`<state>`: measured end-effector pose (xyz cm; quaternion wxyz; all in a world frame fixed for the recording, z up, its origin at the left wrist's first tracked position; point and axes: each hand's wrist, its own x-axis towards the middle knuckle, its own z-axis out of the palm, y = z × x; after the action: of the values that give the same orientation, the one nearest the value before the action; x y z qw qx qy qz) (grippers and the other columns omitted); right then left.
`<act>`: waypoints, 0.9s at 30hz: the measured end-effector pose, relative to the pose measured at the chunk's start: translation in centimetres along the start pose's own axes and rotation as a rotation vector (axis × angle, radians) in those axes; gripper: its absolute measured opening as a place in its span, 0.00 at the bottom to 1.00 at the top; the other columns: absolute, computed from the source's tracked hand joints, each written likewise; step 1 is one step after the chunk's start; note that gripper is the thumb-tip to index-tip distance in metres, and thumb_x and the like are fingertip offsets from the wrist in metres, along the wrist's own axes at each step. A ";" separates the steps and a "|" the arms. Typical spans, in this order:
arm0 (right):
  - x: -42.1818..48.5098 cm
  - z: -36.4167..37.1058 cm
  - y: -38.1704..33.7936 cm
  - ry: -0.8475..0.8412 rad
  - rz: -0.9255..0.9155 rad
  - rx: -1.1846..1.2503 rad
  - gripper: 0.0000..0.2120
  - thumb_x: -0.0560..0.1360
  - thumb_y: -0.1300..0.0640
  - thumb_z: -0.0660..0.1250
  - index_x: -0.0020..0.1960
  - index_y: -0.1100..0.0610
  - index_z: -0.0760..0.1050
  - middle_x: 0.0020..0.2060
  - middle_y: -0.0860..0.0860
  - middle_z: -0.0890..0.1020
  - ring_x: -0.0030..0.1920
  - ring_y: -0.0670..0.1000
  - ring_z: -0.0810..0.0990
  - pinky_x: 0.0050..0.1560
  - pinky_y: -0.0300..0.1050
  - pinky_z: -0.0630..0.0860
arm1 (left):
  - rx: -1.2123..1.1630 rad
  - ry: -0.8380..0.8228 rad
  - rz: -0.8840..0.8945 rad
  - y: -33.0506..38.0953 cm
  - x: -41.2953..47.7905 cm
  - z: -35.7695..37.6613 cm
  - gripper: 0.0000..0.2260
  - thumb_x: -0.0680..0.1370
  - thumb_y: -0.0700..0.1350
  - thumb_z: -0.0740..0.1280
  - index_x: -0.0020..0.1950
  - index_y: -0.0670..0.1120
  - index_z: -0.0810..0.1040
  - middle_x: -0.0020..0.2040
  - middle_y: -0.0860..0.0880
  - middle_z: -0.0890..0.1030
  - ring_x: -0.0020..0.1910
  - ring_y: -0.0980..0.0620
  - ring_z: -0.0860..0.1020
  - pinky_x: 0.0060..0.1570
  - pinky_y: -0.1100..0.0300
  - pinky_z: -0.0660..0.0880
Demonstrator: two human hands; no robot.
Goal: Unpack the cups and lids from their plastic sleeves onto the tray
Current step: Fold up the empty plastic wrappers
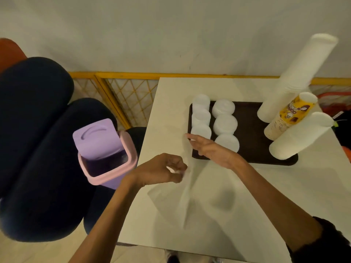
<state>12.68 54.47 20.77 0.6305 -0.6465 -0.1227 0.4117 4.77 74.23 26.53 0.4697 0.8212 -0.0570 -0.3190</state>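
One clear plastic sleeve (187, 196), empty and limp, hangs slack over the white table (266, 196), just in front of the tray's near-left corner.

Left hand (161, 170): fingers curled, thumb and fingertips pinching the sleeve's edge.

Right hand (210, 149): fingers stretched out straight and apart from the thumb, over the near-left corner of the tray at the sleeve's upper end. Motion blur; cannot tell whether they touch the film.

Dark brown tray (247, 120) lies on the far half of the table. On its left part are six low stacks of white lids (225, 123), in two rows of three, close together.

On its right end are three stacks of cups: a tall white stack (296, 78) farthest back, a shorter printed yellow-and-brown stack (290, 116) just beside it, and a plain white stack (300, 137) nearest. All appear unwrapped.

Left of the table stands a lilac bin (98, 137) with its swing lid tipped open. Beyond it are dark blue cushions (34, 130), and a yellow lattice rail (125, 74) runs along the wall.
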 end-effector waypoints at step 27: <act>-17.1 -10.2 2.3 0.713 -0.381 0.577 0.17 0.71 0.59 0.69 0.59 0.60 0.74 0.44 0.51 0.81 0.46 0.47 0.82 0.46 0.46 0.80 | -0.537 0.084 0.110 8.4 6.2 6.7 0.27 0.62 0.53 0.75 0.58 0.45 0.79 0.50 0.47 0.84 0.50 0.47 0.82 0.50 0.58 0.79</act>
<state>8.05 35.17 23.75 0.8505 -0.5122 0.1037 0.0598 7.55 62.22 28.07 0.6891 0.6755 0.0047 -0.2623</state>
